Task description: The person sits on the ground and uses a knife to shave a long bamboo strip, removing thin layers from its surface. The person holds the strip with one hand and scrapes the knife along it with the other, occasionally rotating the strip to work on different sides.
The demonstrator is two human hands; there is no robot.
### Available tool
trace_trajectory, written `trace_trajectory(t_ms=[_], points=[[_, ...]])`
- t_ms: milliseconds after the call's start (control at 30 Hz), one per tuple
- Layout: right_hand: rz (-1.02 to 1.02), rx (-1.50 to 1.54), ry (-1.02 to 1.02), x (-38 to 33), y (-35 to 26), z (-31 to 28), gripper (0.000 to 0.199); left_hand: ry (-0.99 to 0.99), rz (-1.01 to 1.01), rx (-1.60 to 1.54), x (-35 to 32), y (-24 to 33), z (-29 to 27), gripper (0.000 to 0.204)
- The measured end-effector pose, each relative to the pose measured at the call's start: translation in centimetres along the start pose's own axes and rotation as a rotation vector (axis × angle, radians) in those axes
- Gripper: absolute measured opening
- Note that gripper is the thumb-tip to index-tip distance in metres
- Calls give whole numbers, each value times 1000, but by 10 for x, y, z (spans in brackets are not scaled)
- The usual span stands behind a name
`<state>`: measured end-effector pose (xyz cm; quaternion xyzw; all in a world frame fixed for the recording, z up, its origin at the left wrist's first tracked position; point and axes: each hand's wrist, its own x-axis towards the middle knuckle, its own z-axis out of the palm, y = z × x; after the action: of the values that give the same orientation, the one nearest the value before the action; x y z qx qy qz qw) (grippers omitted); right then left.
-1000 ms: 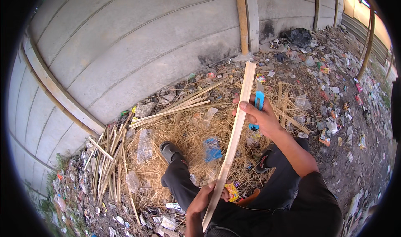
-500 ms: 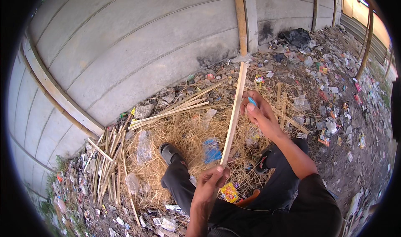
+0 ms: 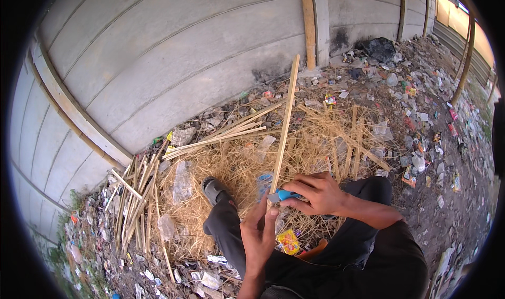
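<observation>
My left hand (image 3: 258,237) is closed around the lower end of a long, pale bamboo strip (image 3: 286,122). The strip rises from my fingers, leaning slightly right, toward the wall. In my right hand (image 3: 318,195) is a small blue-handled knife (image 3: 289,194), gripped between thumb and fingers. Its grey blade lies against the strip just above my left thumb and forefinger. How the left fingers wrap behind the strip is partly hidden.
Thin shavings (image 3: 231,180) cover the ground between and beyond my legs. Loose bamboo strips lie in one pile (image 3: 138,207) at left and another (image 3: 223,138) near the concrete wall (image 3: 200,62). Scattered litter (image 3: 418,162) spreads rightward. A yellow wrapper (image 3: 288,242) lies between my legs.
My right hand has come down and left with the knife, from beside the strip's upper part to its lower end. The strip's top has tilted a little left.
</observation>
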<state>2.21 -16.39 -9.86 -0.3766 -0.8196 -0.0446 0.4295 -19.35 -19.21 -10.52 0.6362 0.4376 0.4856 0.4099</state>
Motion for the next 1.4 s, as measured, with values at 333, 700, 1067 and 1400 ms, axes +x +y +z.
trace_trajectory(t_ms=[333,700,1067,1400], points=[[-19,-1,-2,0,-3,4,37,38,112,267,2,12,1,45],[-42,-36,-26,-3,-1,7,37,27,54,303,0,17,1,44],[-37,-64,-12,-1,-4,10,34,26,49,332,3,23,1,41],[41,-79,94,10,2,4,34,17,24,361,1,19,0,40]])
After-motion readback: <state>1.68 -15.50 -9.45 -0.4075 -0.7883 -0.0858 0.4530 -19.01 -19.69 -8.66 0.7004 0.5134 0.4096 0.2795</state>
